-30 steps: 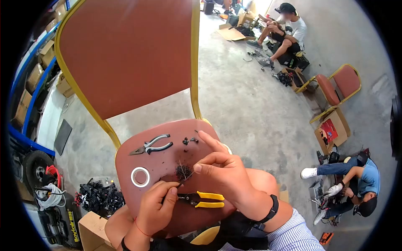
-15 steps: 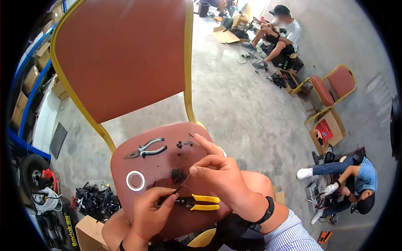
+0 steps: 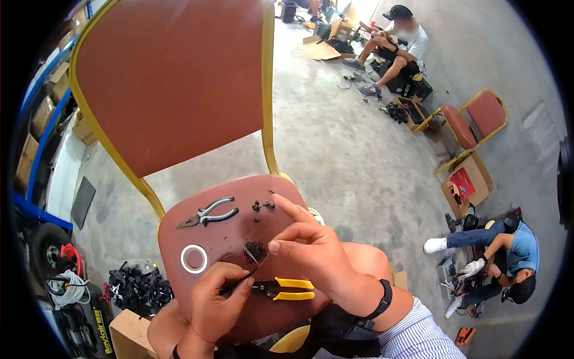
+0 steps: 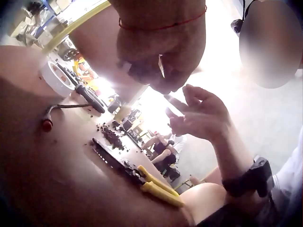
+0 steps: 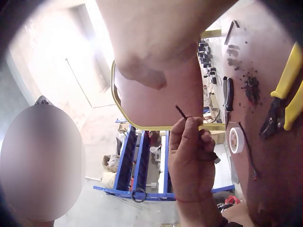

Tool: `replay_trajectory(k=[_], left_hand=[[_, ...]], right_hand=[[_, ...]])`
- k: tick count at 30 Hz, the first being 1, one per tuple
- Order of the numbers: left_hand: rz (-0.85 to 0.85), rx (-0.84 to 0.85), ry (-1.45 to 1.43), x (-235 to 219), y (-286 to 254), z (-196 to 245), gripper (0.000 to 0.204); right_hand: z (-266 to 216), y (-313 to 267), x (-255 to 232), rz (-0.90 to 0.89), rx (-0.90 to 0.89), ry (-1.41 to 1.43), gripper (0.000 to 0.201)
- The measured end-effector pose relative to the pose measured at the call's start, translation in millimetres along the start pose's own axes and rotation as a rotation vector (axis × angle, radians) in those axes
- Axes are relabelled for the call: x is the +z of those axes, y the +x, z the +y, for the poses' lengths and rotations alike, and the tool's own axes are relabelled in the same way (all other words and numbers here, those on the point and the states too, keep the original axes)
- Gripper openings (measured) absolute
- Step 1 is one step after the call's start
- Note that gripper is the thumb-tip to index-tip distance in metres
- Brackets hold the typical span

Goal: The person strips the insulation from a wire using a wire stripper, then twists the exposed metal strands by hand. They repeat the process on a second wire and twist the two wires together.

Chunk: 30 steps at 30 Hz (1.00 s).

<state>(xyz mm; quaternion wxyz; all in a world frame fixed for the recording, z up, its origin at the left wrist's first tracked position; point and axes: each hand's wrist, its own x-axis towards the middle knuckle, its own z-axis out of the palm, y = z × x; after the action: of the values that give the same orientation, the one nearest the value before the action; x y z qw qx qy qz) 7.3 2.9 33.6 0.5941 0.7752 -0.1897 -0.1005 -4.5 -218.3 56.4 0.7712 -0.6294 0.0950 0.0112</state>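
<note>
My left hand [image 3: 218, 296] pinches thin wire [image 5: 181, 111] steady; right hand [image 3: 308, 248] pinches its far end w/ index out, above yellow strippers [image 3: 287, 288] for quick reach.

The left hand [image 3: 218, 299] is near, fingers curled with thumb and forefinger pinched together. The right hand [image 3: 311, 248] is just right and farther, fingers bent, forefinger stretched out far-left.

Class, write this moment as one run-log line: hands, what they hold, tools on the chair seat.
left hand: pinches thin wire | right hand: at wire's other end, grip unclear | chair seat: yellow-handled strippers, grey pliers, tape roll
</note>
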Motion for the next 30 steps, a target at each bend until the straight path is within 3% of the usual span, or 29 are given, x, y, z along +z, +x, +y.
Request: replay_trajectory(k=[5, 8, 11, 22, 30], left_hand=[[0.063, 0.039, 0.111, 1, 4, 10, 0.012], [0.038, -0.042, 0.114, 2, 5, 12, 0.014], [0.024, 0.047, 0.166, 0, 5, 13, 0.012], [0.073, 0.063, 0.028, 1, 9, 0, 0.011], [0.081, -0.077, -0.01, -3, 6, -4, 0.013]], right_hand=[[1, 3, -1, 0.026, 0.043, 0.005, 0.005], [1, 2, 0, 0.034, 0.03, -0.004, 0.005], [4, 3, 0, 0.039, 0.035, 0.031, 0.005], [6, 7, 2, 0.039, 0.073, 0.28, 0.004], [12, 4, 5, 0.054, 0.066, 0.16, 0.003]])
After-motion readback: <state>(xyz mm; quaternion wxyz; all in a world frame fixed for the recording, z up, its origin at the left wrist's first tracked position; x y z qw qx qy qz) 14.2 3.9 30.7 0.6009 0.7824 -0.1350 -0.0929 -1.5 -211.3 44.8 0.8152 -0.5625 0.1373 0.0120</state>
